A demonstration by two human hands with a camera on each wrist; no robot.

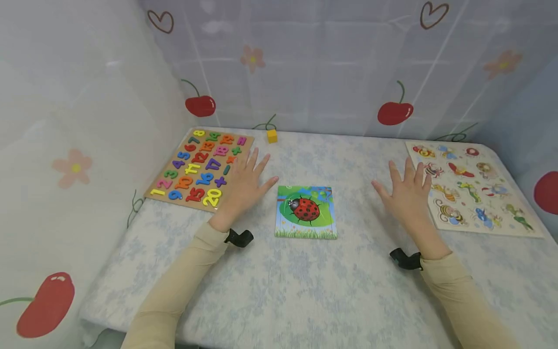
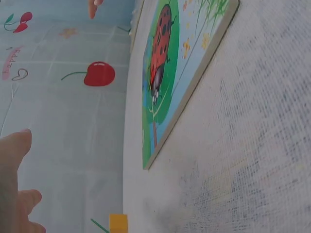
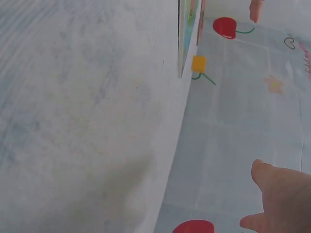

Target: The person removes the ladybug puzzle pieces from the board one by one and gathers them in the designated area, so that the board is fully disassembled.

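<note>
Head camera view: a square ladybird board [image 1: 305, 212] is laid flat between the left hand [image 1: 245, 186] and the right hand [image 1: 408, 196], both raised, fingers [image 1: 261, 165] spread, nothing gripped. Its thin rims would best be taken from left and right, kept level; whether its picture is cut into pieces cannot be told. Left, chunky numerals [image 1: 195, 195] are set on a brown board [image 1: 185, 202]; right, insect shapes [image 1: 446, 193] on a pale board [image 1: 497, 203]; far, a small yellow cube [image 1: 272, 136]. Blue-patterned woven cloth [image 1: 301, 291] is spread beneath.

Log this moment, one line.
left hand: spread, empty | right hand: spread, empty | ladybug board: between hands, untouched
</note>
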